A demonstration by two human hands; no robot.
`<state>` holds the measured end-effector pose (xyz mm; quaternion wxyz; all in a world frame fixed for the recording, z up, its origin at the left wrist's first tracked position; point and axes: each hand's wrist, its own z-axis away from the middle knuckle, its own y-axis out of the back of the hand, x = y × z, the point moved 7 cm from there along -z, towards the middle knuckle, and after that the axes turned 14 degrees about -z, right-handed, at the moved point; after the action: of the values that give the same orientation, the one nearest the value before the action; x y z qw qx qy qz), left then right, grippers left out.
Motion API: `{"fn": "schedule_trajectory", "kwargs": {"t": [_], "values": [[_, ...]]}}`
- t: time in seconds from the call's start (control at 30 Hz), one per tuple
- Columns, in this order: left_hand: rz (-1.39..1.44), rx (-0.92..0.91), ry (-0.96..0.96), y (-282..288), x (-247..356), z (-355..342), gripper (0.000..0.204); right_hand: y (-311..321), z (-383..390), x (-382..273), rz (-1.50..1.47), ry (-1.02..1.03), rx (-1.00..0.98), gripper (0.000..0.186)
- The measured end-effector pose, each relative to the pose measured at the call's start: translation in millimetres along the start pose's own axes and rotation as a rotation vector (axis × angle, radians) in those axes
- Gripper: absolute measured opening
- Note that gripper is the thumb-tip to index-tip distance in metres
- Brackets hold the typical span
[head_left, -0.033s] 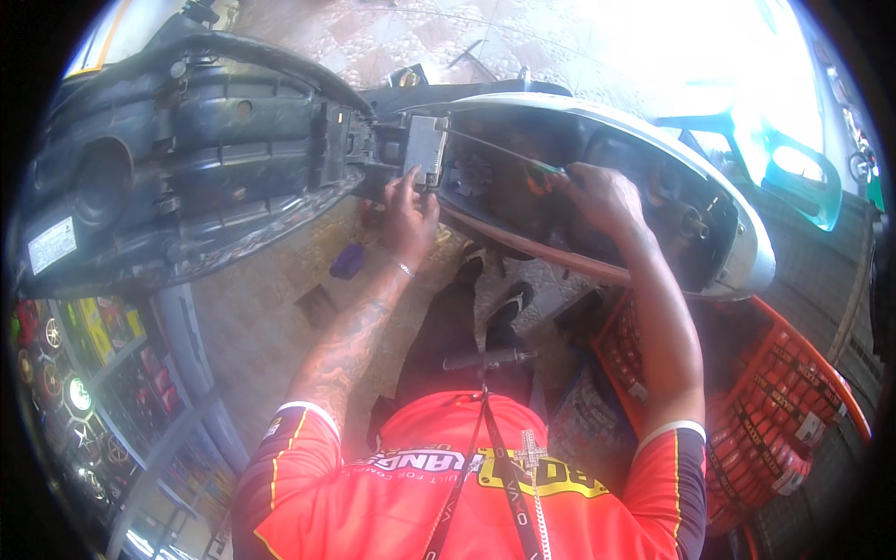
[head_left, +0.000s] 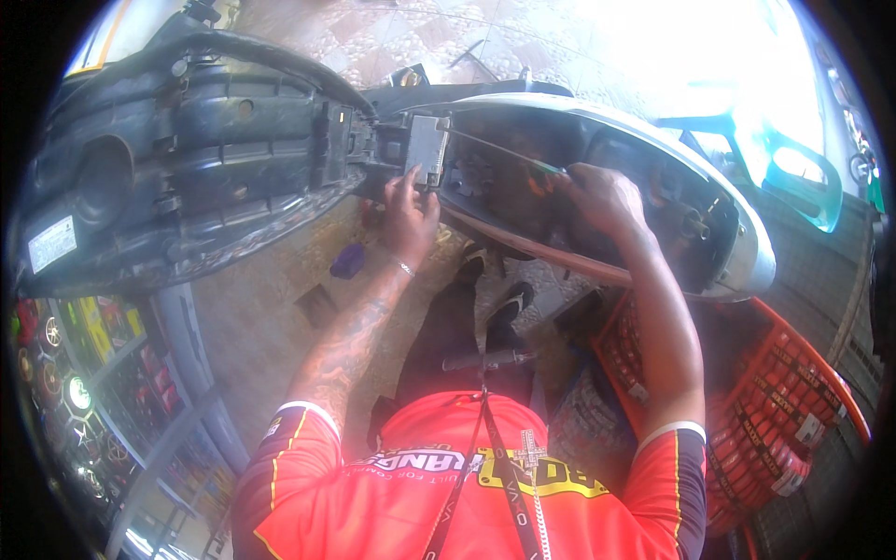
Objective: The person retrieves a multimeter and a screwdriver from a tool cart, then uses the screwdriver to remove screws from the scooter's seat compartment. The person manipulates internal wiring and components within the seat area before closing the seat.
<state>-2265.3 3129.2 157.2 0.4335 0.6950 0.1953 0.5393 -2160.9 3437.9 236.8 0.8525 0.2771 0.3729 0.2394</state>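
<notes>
A scooter seat (head_left: pixel 215 140) stands flipped open on the left, its black underside showing. Beside its hinge sits a grey rectangular part (head_left: pixel 425 142), gripped at its lower end by the fingers of my left hand (head_left: pixel 411 215). My right hand (head_left: pixel 607 201) is closed on the green handle of a long screwdriver (head_left: pixel 551 168), whose shaft reaches left to the grey part. The shaft's tip is too small to make out. Below the shaft is the dark open storage compartment (head_left: pixel 597 140) with a pale body rim (head_left: pixel 751 243) around it.
An orange crate (head_left: pixel 845 406) with wrapped goods stands at the lower right. A glass display case (head_left: pixel 168 411) of parts is at the lower left. A teal plastic object (head_left: pixel 803 191) is at the upper right. A purple object (head_left: pixel 347 261) lies on the tiled floor (head_left: pixel 355 37).
</notes>
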Motion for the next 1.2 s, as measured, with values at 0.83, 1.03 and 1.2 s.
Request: {"fn": "schedule_trajectory", "kwargs": {"t": [0.83, 1.03, 1.2], "values": [[-0.15, 0.058, -0.029, -4, 7, -27, 0.061, 13, -17, 9, -0.088, 0.043, 0.071, 0.058], [-0.179, 0.034, -0.012, -5, 4, -27, 0.062, 18, -27, 8, -0.053, 0.037, 0.046, 0.058], [-0.168, 0.081, -0.036, -3, 9, -29, 0.062, 25, -29, 8, -0.018, 0.027, 0.019, 0.058]]}}
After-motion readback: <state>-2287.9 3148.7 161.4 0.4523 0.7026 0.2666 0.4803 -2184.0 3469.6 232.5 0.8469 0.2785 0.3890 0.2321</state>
